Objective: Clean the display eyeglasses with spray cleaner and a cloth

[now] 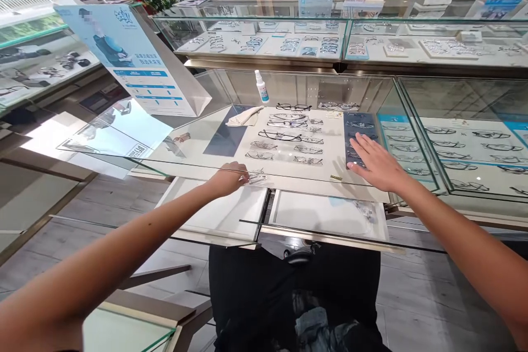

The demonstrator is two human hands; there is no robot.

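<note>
My left hand (231, 179) is closed at the front edge of the glass counter (193, 157), with its fingers pinched on a pair of thin, clear-looking eyeglasses (258, 177). Part of that frame is hidden by the fingers. Flat on the glass at the right, my right hand (377, 165) has its fingers spread and holds nothing, above a dark display panel (355, 120). Between the hands are dark-framed eyeglasses (280, 136), with several other frames around them. A folded cream cloth (245, 116) lies behind my left hand, near a white spray bottle (261, 88) standing upright.
Two pulled-out white drawers (223, 214) sit below the counter's front edge, before my lap. A large cardboard sign (140, 60) stands at the left. Another glass showcase (264, 38) with eyeglasses runs behind, and a further case (482, 143) adjoins at the right.
</note>
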